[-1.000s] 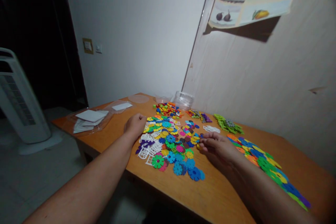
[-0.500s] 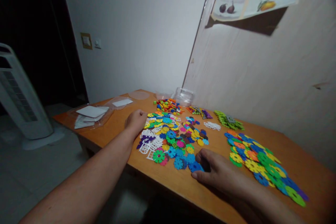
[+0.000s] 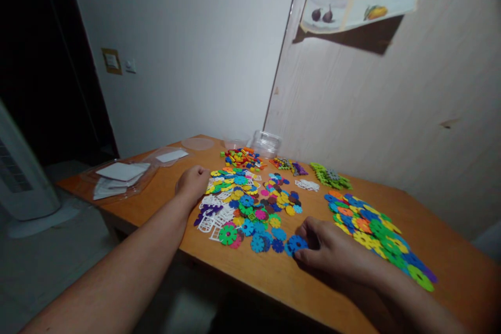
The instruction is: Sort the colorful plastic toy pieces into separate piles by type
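Note:
My right hand (image 3: 323,245) pinches a blue notched disc (image 3: 296,243) between thumb and fingers, low over the table, at the right end of a mixed pile. Another light blue disc shows partly behind it. My left hand (image 3: 192,186) rests curled on the tabletop at the pile's left edge; its fingertips are turned away, so anything inside is hidden. Between the hands lie flower-shaped discs in several colours, among them a green disc (image 3: 227,235), along with white frame-like pieces (image 3: 219,217) and a purple piece (image 3: 209,212).
A long heap of larger discs (image 3: 376,235) lies to the right on the wooden table (image 3: 242,266). Farther back are small bricks (image 3: 240,158), green pieces (image 3: 331,176), white pieces (image 3: 307,185) and a clear container (image 3: 266,143). Plastic packs with white cards (image 3: 121,172) lie left.
My right hand has drawn the blue disc rightward, away from the neighbouring discs. My left hand stays put beside the pile. The view has turned slightly right.

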`<state>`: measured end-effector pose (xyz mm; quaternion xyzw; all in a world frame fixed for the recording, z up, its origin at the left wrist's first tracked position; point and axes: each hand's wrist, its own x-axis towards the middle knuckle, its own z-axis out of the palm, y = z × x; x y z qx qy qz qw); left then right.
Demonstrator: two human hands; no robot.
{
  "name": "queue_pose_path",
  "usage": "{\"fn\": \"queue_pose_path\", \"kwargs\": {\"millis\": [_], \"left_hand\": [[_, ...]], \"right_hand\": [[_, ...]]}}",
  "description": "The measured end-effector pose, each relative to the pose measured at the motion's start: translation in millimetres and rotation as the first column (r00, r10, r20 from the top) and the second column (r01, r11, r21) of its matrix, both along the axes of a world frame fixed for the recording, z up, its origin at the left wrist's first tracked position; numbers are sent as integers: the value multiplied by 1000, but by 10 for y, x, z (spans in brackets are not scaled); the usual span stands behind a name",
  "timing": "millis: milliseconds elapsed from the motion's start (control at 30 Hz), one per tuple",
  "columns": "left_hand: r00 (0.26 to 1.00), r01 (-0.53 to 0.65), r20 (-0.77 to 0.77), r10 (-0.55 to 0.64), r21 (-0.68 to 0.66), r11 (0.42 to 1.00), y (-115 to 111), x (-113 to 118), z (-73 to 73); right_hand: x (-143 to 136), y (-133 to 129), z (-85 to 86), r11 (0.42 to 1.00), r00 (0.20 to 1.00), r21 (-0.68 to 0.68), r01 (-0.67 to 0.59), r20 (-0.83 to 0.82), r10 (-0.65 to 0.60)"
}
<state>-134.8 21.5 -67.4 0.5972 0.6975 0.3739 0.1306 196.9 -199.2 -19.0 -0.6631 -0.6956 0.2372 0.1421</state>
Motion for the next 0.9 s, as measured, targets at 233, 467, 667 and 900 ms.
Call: {"fn": "queue_pose_path", "kwargs": {"millis": [233, 467, 667, 900], "left_hand": [[1000, -17, -13, 17, -1, 1000, -37, 24, 44], [1000, 12, -18, -12, 2, 1000, -3, 1, 33], [1000, -2, -18, 2, 4, 1000, 4, 2, 19], [999, -16, -28, 16, 5, 1000, 0, 6, 11]], "right_hand": [[366, -99, 55, 989, 993, 91, 118, -5, -118], [1170, -62, -68, 902, 905, 275, 332, 178, -387], [1172, -55, -104, 875, 884, 315, 367, 173, -434], [192, -40, 0, 998, 976, 30, 48, -212, -41]]}}
